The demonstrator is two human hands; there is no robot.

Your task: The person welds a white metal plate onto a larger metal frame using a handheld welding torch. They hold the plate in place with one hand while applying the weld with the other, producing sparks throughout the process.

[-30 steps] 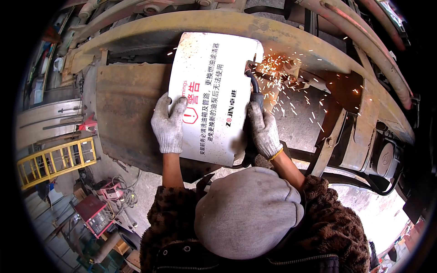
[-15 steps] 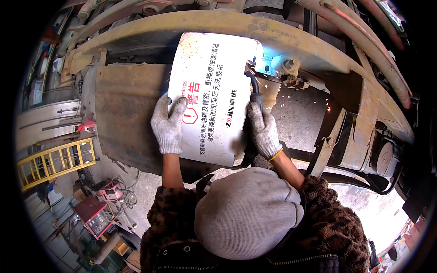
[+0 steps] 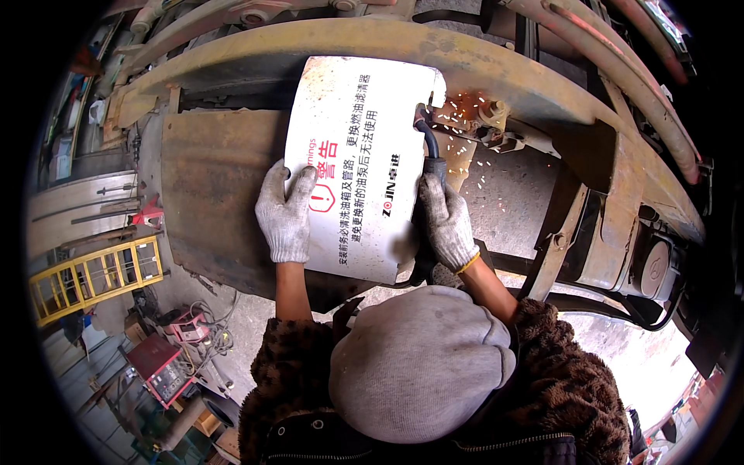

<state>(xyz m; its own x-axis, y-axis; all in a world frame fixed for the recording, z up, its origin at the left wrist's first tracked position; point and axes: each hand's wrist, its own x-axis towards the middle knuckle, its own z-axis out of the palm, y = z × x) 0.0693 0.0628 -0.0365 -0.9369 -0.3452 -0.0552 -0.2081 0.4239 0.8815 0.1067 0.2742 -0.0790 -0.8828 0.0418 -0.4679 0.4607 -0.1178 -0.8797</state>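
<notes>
In white knit gloves, my left hand (image 3: pixel 283 221) grips the left edge of a large white sheet (image 3: pixel 364 155) printed in red and black, thumb on its face. My right hand (image 3: pixel 448 225) is closed on a welding torch (image 3: pixel 432 143) beside the sheet's right edge, its curved neck pointing up to a notch there. A few sparks and a faint orange glow show by a bolted bracket (image 3: pixel 493 114) right of the torch's tip. The sheet lies in front of a rusty metal plate (image 3: pixel 213 170) and hides part of it and whatever is behind.
A curved yellowish steel beam (image 3: pixel 349 35) crosses above, with a diagonal strut (image 3: pixel 559 240) to the right. At lower left are a yellow ladder (image 3: pixel 93 279), red machines (image 3: pixel 155 360) and tangled cables (image 3: pixel 221 337). A grey knit cap (image 3: pixel 418 360) fills the bottom middle.
The dense spray of sparks from a second ago turned into a blue arc glow half a second ago; now just scattered sparks and orange glow show. Both hands and sheet have barely moved.
</notes>
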